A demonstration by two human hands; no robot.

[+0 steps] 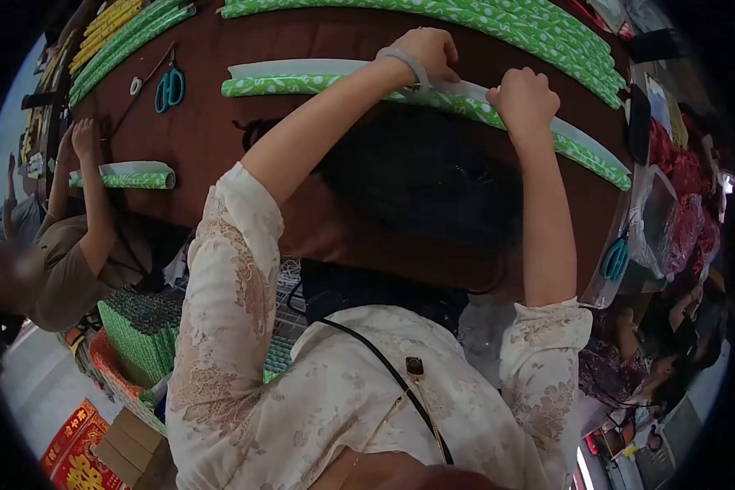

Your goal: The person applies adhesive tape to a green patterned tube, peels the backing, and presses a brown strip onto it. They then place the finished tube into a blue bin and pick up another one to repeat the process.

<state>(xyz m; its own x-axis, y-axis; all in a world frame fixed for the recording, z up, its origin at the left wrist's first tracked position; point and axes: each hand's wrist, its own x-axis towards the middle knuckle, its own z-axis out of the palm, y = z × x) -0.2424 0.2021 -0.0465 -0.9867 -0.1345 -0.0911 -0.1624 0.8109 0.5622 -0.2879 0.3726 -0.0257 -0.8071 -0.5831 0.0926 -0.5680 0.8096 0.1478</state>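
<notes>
A long green roll of what looks like wrapping paper [286, 85], with a white pattern and a strip of its white underside showing along the far edge, lies across the brown table. My left hand [429, 55], a grey band at its wrist, has its fingers curled down onto the paper's far edge near the middle. To its right, my right hand [524, 100] is closed over the roll, knuckles up. Both fingertips are partly hidden. My dark hair or head hangs over the near side of the roll and blurs that part.
A pile of green rolls [482, 24] lines the table's far side. Yellow rolls [110, 28] and teal scissors [170, 90] lie at left. A co-worker's hands [82, 139] are by another green roll [147, 176]. More teal scissors [615, 260] sit at right.
</notes>
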